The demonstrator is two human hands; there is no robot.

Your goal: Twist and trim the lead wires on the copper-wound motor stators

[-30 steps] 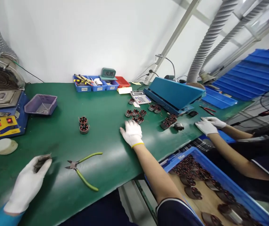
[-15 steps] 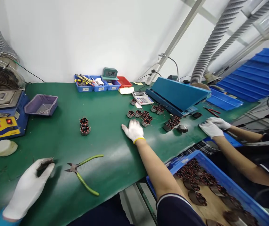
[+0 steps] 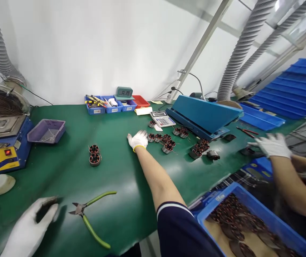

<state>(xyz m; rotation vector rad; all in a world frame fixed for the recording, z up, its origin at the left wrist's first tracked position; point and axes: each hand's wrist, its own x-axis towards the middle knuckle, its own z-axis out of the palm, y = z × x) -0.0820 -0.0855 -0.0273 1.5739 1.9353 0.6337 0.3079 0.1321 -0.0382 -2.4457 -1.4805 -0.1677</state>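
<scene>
My left hand (image 3: 28, 230), in a white glove, sits low at the front left of the green bench (image 3: 115, 171) and is closed round a small dark part (image 3: 43, 211). Green-handled cutters (image 3: 91, 214) lie just right of it. My right hand (image 3: 137, 139), also gloved, is stretched far forward with its fingers out flat on the mat, fingertips beside a cluster of copper-wound stators (image 3: 162, 139). Two more stators (image 3: 94, 155) stand stacked near the bench's middle.
A co-worker's gloved hand (image 3: 273, 145) is at the right edge, blurred. A blue bin of stators (image 3: 252, 223) sits at lower right. A solder pot (image 3: 0, 142), purple tray (image 3: 46, 130), calculator (image 3: 163, 118), blue machine (image 3: 205, 112) and small parts bins (image 3: 110, 101) stand further back.
My right hand has reached further forward, up to the stator cluster. My left hand has dropped lower in view, still holding the dark part. The co-worker's hand has lifted and moved right.
</scene>
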